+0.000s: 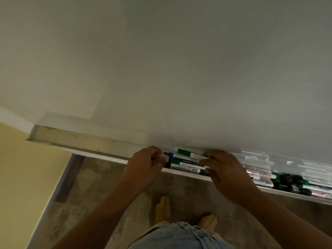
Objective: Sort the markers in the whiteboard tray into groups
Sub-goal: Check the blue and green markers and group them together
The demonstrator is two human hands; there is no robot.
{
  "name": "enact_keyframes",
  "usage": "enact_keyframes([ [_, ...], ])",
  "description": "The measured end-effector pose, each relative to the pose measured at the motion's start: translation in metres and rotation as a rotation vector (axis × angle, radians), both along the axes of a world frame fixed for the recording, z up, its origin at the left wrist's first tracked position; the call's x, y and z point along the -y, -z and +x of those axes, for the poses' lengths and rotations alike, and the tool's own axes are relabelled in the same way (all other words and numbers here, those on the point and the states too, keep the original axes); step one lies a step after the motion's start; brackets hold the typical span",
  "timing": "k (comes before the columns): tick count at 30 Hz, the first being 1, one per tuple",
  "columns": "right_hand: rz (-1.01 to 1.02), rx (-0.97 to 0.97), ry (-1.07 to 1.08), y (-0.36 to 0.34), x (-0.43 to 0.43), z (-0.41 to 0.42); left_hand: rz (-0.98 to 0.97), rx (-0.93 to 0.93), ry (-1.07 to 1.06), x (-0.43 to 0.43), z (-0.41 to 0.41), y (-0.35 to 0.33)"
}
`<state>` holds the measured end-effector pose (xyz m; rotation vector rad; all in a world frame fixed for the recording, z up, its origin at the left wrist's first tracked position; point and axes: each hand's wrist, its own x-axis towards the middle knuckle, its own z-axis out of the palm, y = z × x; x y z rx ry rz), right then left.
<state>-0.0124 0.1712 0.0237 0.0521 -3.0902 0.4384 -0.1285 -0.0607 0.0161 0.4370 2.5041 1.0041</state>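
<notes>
Jeans (181,236) below; mid-sort: left hand (142,164) fingers pinch blue marker (169,154), right hand (226,169) fingers flat on mixed cluster (185,161); next, slide blue clear along tray (80,139)

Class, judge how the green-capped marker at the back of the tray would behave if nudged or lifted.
Round barrel: the green-capped marker would probably roll if nudged, though the tray wall should stop it. It looks like rigid plastic, so likely stiff and light.
</notes>
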Motion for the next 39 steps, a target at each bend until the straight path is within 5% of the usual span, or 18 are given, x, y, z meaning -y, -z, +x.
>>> enact_keyframes([
  [5,0.266,0.065,-0.060,0.037,0.013,0.006,-0.157,-0.069,0.113,0.002,0.010,0.022],
  [15,0.309,-0.010,0.032,0.054,0.027,0.003,-0.226,-0.178,0.127,0.009,0.016,0.031],
  [39,0.045,0.227,0.129,0.055,0.040,-0.025,-0.355,-0.231,0.077,0.033,-0.011,0.042],
])
